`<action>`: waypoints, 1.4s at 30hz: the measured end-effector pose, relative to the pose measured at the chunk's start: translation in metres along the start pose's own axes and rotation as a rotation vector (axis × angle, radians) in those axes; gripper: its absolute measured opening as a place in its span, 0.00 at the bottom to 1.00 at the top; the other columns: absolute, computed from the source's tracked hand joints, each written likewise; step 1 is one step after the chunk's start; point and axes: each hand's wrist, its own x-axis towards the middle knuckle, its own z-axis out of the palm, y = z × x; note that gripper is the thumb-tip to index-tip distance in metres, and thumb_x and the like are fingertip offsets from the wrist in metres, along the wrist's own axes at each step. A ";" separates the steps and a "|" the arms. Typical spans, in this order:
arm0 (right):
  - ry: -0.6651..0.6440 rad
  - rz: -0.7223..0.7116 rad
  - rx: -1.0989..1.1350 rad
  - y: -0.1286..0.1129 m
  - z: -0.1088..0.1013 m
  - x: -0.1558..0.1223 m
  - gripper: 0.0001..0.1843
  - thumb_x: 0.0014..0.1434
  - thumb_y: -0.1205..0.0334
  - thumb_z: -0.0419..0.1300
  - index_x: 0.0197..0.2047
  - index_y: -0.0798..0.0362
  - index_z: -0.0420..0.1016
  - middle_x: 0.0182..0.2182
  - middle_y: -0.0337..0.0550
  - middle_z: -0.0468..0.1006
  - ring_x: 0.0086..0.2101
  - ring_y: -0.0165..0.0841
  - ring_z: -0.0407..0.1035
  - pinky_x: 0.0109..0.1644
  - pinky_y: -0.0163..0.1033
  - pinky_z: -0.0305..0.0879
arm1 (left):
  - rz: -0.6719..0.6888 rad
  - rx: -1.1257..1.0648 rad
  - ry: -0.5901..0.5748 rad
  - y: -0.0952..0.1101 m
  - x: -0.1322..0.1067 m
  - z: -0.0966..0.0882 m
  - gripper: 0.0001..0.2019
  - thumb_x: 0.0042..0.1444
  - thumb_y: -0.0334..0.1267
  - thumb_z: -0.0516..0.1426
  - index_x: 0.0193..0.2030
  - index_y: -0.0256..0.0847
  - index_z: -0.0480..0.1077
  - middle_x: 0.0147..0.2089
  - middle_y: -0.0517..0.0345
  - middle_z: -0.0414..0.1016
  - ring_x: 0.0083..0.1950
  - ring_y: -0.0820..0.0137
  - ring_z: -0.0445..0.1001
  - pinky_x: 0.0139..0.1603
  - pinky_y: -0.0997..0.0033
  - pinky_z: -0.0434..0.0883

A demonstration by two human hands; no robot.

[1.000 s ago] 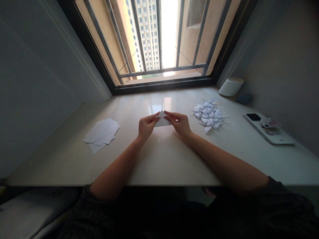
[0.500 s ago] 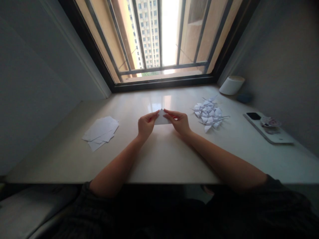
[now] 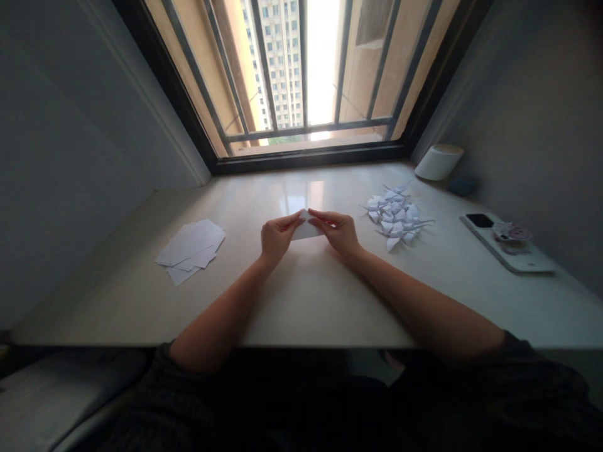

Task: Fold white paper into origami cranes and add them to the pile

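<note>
Item: folded paper [image 3: 306,230], pinched between your two hands over the middle of the counter [image 3: 311,301].
Your left hand [image 3: 277,237] has its grip closed on the paper's left edge and your right hand [image 3: 340,232] on its right edge, fingertips nearly meeting over the top (a small white piece, partly hidden behind them). Whether it rests on the surface or just above it cannot be told. Also on the counter: loose sheets [image 3: 191,249] well to the left, a heap of folded paper figures [image 3: 394,216] near your right hand, a phone [image 3: 506,246] and a white roll [image 3: 439,162] farther right.
</note>
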 end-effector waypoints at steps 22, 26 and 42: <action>0.081 0.167 0.206 -0.004 -0.002 0.009 0.38 0.42 0.46 0.70 0.55 0.50 0.69 0.27 0.37 0.78 0.28 0.31 0.72 0.35 0.38 0.69 | -0.234 -0.244 0.046 0.003 0.007 -0.001 0.20 0.42 0.52 0.67 0.37 0.39 0.80 0.37 0.51 0.82 0.35 0.65 0.77 0.35 0.69 0.70; -0.032 0.219 0.257 -0.003 0.001 0.008 0.28 0.41 0.43 0.70 0.41 0.51 0.75 0.27 0.38 0.76 0.28 0.30 0.70 0.31 0.35 0.67 | -0.281 -0.287 0.162 0.007 0.005 0.002 0.21 0.42 0.53 0.66 0.38 0.39 0.79 0.38 0.51 0.81 0.36 0.67 0.76 0.33 0.71 0.68; -0.085 0.284 0.253 -0.015 0.007 -0.001 0.20 0.41 0.43 0.69 0.25 0.53 0.79 0.26 0.42 0.80 0.29 0.33 0.71 0.36 0.39 0.66 | -0.274 -0.387 0.219 0.022 -0.009 0.014 0.16 0.45 0.48 0.66 0.36 0.40 0.80 0.36 0.55 0.81 0.34 0.70 0.75 0.35 0.71 0.67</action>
